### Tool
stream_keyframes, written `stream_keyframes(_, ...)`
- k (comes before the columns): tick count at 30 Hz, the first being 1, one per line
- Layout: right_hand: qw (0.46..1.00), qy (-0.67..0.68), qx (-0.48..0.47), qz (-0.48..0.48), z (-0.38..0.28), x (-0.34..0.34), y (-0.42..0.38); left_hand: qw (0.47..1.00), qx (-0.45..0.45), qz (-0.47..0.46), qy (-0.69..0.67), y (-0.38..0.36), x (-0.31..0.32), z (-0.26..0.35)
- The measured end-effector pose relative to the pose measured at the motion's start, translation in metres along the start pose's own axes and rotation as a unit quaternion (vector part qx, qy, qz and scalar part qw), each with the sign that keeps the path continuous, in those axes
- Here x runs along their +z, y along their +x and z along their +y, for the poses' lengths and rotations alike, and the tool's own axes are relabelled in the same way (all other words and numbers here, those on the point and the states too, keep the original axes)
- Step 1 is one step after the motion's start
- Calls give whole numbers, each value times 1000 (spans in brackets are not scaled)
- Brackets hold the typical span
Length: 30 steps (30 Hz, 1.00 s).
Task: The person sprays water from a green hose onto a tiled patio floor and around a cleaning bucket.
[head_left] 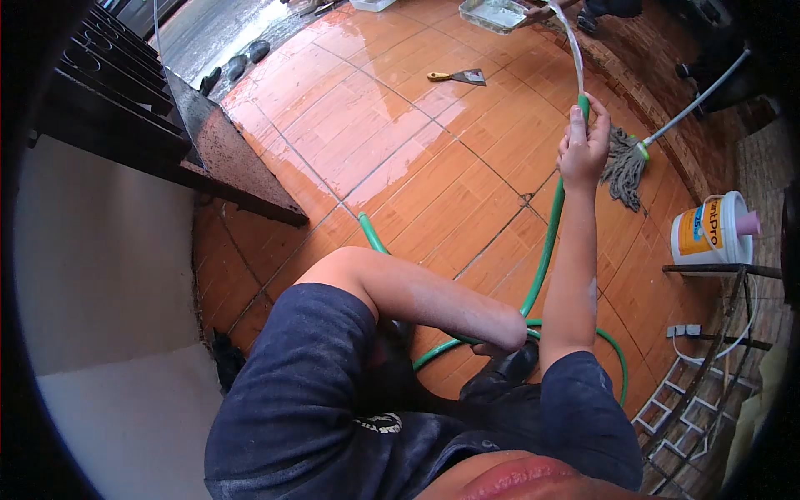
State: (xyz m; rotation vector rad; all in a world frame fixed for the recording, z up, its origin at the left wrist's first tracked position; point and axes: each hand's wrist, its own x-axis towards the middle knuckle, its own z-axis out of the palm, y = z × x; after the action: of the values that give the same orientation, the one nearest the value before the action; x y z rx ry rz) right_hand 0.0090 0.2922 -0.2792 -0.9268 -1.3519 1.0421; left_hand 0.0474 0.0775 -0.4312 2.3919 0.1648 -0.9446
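Wet tiles (400, 158) lie ahead; the green hose (552, 233) runs lengthwise forward, gripped near its end by the nearer right hand (583, 150); left hand (498, 343), mostly hidden, I cannot tell

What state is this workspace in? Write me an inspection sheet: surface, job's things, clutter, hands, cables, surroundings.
Surface: orange tiled floor, wet and shiny towards the top of the picture.
Job's things: green hose; the pale stream at its raised end looks like water.
Clutter: scraper lying on the floor; mop, strands down; white bucket at the metal rack.
Hands: right hand grips the hose near its end; left hand cannot be made out.
Cables: white cable by the rack.
Surroundings: pale wall and dark railing at left; another person's hand at a tray.
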Motion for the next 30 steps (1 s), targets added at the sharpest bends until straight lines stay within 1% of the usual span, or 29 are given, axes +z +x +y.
stream_keyframes(5,1000,6,2,8,1,0,1,999,8,-11,36,15,5,1)
stream_keyframes(7,1000,-2,3,11,0,1,0,998,17,-11,55,7,1,3)
stream_keyframes(10,1000,-4,0,13,0,1,0,999,-16,-16,26,1,-5,6)
stream_keyframes(13,1000,7,-6,3,3,1,0,999,-17,-18,42,3,-4,7)
stream_keyframes(15,999,9,13,-27,2,1,-1,999,4,-8,54,5,-2,6)
stream_keyframes(16,999,8,13,-27,1,3,-3,998,12,-4,58,5,-2,6)
stream_keyframes(18,997,-43,9,-65,-2,8,-7,999,6,-5,46,6,-3,10)
stream_keyframes(19,997,-42,10,-65,1,8,-5,999,2,-9,43,6,-4,12)
stream_keyframes(21,999,0,9,44,12,7,4,999,-9,-23,37,7,-5,17)
stream_keyframes(22,999,-12,29,28,16,5,7,999,-17,-31,37,9,-7,20)
stream_keyframes(23,999,-12,29,27,23,5,4,998,-24,-40,39,10,-7,22)
stream_keyframes(24,992,-65,72,-80,22,7,-1,997,-34,-52,41,16,-6,26)
stream_keyframes(25,969,-117,114,-186,23,8,-5,996,-44,-67,43,19,-10,30)
stream_keyframes(26,960,-145,73,-227,54,11,-5,993,-55,-90,50,23,-13,38)
stream_keyframes(28,943,-172,90,-271,68,25,-19,976,-103,-174,85,39,-19,55)
stream_keyframes(29,942,-172,92,-272,76,32,-28,951,-158,-237,117,47,-25,64)
stream_keyframes(30,919,-157,98,-349,84,38,-38,916,-228,-294,147,41,-28,68)
